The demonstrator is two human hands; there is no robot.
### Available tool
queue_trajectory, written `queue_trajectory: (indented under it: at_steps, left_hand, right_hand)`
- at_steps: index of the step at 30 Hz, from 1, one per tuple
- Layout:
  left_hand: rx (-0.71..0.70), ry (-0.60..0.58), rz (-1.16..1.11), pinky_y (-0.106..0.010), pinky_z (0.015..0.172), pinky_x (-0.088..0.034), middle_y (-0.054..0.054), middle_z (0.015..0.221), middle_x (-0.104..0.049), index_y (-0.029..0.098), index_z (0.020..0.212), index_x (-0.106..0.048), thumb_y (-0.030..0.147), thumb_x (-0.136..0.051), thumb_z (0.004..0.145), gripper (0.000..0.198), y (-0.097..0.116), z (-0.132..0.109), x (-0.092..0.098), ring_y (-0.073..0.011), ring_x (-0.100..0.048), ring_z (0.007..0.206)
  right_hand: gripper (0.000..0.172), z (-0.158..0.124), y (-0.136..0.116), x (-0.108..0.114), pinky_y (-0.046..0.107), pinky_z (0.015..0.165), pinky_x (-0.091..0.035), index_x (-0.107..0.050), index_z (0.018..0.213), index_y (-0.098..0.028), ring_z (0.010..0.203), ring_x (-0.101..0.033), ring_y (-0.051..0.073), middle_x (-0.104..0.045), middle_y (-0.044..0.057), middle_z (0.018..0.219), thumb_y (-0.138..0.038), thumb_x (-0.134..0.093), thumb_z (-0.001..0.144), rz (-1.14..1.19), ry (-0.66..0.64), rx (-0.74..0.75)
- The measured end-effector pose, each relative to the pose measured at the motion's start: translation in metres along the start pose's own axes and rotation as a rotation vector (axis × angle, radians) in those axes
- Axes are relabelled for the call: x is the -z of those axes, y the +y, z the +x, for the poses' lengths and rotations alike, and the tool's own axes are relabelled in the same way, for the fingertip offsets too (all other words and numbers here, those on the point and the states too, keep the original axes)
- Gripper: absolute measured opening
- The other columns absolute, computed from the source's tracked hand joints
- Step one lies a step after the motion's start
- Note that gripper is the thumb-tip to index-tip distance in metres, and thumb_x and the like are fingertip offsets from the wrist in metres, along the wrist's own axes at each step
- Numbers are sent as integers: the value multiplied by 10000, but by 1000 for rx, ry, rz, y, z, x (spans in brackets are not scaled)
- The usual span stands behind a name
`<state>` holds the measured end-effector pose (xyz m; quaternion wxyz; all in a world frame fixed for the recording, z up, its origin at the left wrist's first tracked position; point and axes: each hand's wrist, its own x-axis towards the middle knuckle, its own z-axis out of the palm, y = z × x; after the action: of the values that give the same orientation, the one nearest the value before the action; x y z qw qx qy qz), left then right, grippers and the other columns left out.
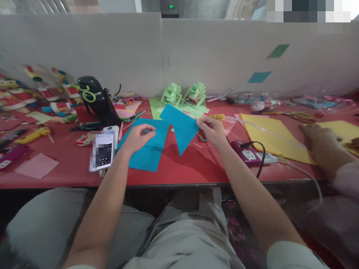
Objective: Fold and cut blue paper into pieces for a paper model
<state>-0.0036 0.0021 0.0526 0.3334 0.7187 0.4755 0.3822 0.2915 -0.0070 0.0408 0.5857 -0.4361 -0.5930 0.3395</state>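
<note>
Two blue sheets: the left hand (pixel 139 135) lies half-curled on the flat sheet (pixel 148 155), pinning it to the table (pixel 179 170) beside a phone (pixel 102 152), probably so it cannot slide. The right hand (pixel 212 129) pinches the raised sheet (pixel 181 125) by one edge, holding it clear of the table — a neighbour's hand (pixel 316 138) rests on yellow paper (pixel 269 130).

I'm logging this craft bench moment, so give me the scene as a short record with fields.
surface: red table
left hand: rests on flat blue sheet
right hand: pinches raised blue piece at its edge
nearby: phone, black flask, green paper models
other person: co-worker's hand on yellow paper, far right
</note>
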Motion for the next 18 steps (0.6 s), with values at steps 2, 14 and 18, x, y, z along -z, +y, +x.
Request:
queue_trajectory:
  at_steps: [2, 14, 18]
  left_hand:
    - [51, -91, -245, -383, 808, -545, -108, 1198, -648, 210, 1249, -579, 389, -647, 804, 485, 9, -2, -12, -232, -672, 943]
    - [-16, -23, -451, -356, 798, -547, -106, 1199, -593, 245, 1387, -399, 236, -662, 770, 671, -1, -1, -48, -204, -641, 931]
    - [43, -14, -470, -386, 794, -554, -111, 1231, -591, 288, 1460, -254, 303, -548, 847, 681, 3, -2, -50, -209, -649, 933]
  right_hand:
    - [290, 0, 12, -7, 259, 517, -479, -649, 754, -191, 517, -561, 117, -587, -11, 602, -464, -743, 722, 166, -23, -130]
    - [477, -17, 12, -26, 286, 627, -546, -619, 1087, -203, 601, -625, 123, -638, -25, 674, -398, -804, 692, 296, -254, -338]
    - [432, -19, 12, -31, 285, 639, -564, -638, 1001, -187, 623, -647, 126, -663, -10, 704, -416, -808, 677, 287, -245, -330]
